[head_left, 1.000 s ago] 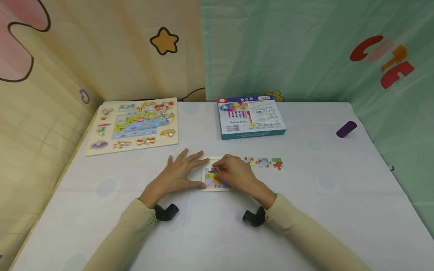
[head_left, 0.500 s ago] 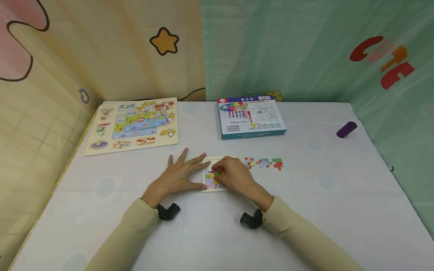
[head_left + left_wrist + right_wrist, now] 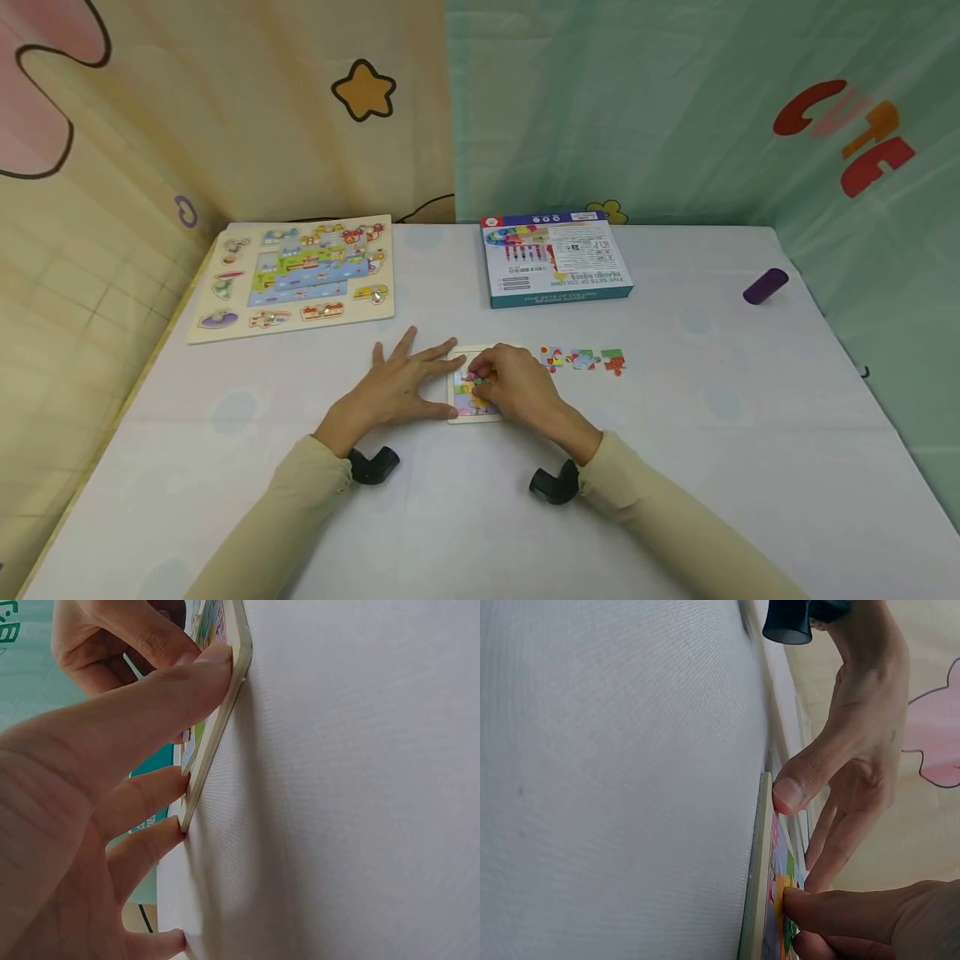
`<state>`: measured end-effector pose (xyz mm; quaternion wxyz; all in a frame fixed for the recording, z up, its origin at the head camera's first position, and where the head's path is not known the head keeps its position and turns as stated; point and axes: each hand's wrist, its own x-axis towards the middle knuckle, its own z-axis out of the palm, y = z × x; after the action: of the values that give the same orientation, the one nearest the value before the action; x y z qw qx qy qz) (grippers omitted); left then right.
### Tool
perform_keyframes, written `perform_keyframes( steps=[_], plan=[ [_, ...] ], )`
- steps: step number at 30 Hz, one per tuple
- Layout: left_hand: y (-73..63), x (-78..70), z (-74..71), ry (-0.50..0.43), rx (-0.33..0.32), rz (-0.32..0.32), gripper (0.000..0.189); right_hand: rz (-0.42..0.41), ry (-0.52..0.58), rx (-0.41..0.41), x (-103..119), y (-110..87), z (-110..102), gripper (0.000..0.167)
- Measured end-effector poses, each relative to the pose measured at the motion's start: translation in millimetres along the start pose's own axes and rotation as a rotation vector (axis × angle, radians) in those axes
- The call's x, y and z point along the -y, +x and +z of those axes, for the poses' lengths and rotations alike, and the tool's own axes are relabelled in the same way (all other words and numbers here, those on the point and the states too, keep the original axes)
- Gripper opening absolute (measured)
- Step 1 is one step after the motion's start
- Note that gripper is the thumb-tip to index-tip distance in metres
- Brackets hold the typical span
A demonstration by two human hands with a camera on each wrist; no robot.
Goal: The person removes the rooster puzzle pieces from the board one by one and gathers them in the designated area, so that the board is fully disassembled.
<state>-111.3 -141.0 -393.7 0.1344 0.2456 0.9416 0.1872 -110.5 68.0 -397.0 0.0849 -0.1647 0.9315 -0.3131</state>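
Note:
A small jigsaw puzzle in a pale wooden tray [image 3: 474,418] lies flat at the middle of the table, partly covered by the right hand. My left hand [image 3: 393,385] is spread at the tray's left side, thumb on the near corner and straight fingers along the edge; the left wrist view shows that thumb [image 3: 206,679] pressing the rim. Over the pictures, my right hand [image 3: 521,387] has curled fingers and pinches a colourful puzzle piece [image 3: 477,375], mostly hidden under them. To the right, loose puzzle pieces [image 3: 582,360] lie in a row.
A larger wooden peg puzzle board [image 3: 292,321] with picture sheets on it lies at the back left. A toy box [image 3: 558,260] stands at the back centre, and a purple cylinder [image 3: 766,286] lies at the far right. Black wrist-worn parts [image 3: 555,484] hang below the wrists.
My right hand has shifted slightly left, its fingertips still at the same part of the puzzle. The left hand and tray have edged a little right. The loose pieces stay put.

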Motion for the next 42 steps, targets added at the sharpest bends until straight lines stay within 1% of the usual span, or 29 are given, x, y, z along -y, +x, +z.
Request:
perform_keyframes(
  steps=[9,14,17,19,25,29,32,38,42],
  plan=[
    [0.6,-0.1,0.6,-0.001,-0.003,0.001,0.077,-0.005,0.019,-0.028,0,-0.9,0,0.017],
    [0.9,0.8,-0.5,-0.006,0.005,0.006,0.078,-0.024,0.088,-0.052,-1,-2.9,-2,0.009],
    [1.8,2.4,-0.4,-0.012,0.013,0.005,0.078,-0.027,0.121,-0.044,-1,-3.6,-3,0.007],
    [2.5,2.3,0.3,-0.009,0.006,0.003,0.076,-0.032,0.133,-0.038,-1,-4.1,-3,0.007],
    [5.0,-1.6,2.8,-0.028,-0.044,-0.019,0.068,-0.062,0.15,-0.037,-3,-4.2,-4,0.008],
    [6.6,-3.8,2.4,-0.031,-0.043,-0.037,0.068,-0.088,0.16,-0.05,-5,-4.6,-5,0.009],
    [7.6,-4.4,2.1,-0.027,-0.04,-0.041,0.068,-0.096,0.191,-0.053,-6,-4.9,-7,0.008],
    [7.5,-5.7,2.0,-0.027,-0.039,-0.042,0.069,-0.063,0.255,-0.044,-15,-7.6,-17,0.006],
    [7.4,-5.9,2.5,-0.025,-0.033,-0.049,0.07,-0.022,0.258,-0.044,-26,-12.3,-25,0.007]
  ],
)
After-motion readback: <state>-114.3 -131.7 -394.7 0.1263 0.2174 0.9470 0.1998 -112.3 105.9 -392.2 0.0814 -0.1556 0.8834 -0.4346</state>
